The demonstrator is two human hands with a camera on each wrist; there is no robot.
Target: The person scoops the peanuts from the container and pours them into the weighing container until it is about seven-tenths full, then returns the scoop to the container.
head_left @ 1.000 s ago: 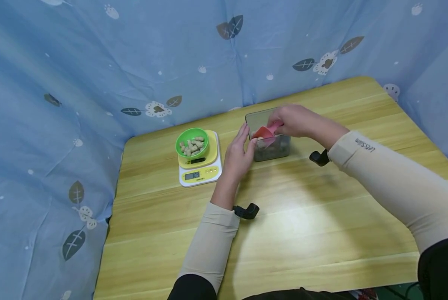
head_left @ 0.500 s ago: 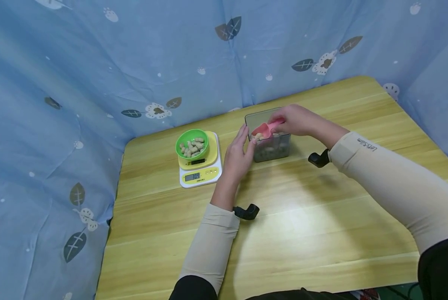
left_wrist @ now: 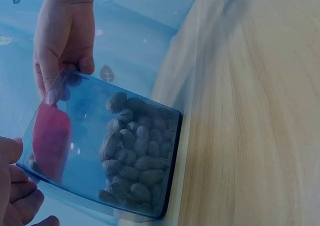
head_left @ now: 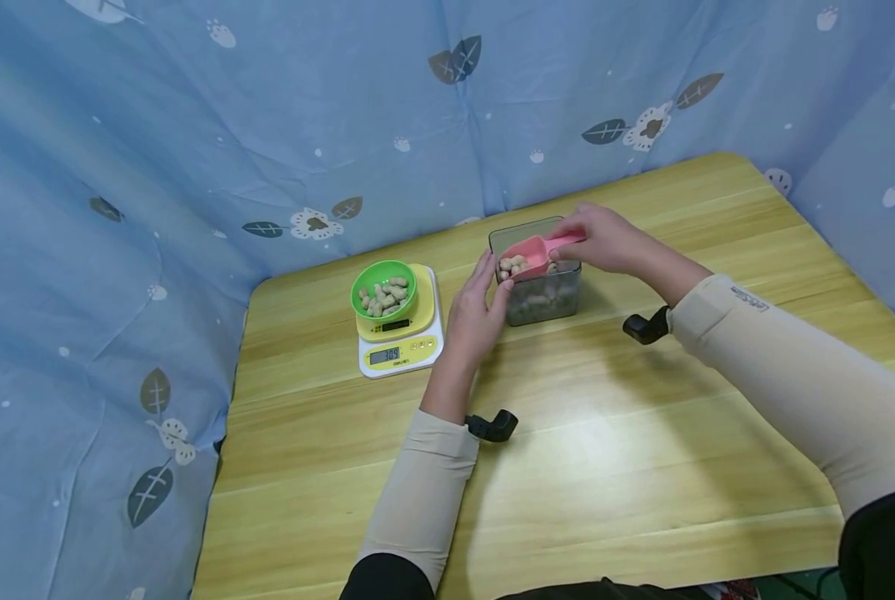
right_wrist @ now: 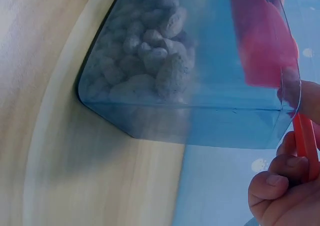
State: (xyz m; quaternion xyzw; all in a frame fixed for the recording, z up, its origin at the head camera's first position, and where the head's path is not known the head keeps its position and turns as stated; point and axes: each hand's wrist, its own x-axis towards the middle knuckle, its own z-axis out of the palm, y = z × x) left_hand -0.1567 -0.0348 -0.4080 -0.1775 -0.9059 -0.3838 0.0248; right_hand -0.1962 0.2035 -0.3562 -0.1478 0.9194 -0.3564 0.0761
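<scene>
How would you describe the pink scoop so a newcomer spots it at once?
On the wooden table, find the clear container of peanuts right of the yellow scale. The pink scoop hangs over its open top, held by the right hand. It is the only pink thing, and it carries peanuts.

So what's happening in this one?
A person's right hand holds a pink scoop loaded with peanuts just above a clear container of peanuts. The left hand rests against the container's side. Beside it, a green bowl with some peanuts sits on a yellow kitchen scale on the wooden table.
</scene>
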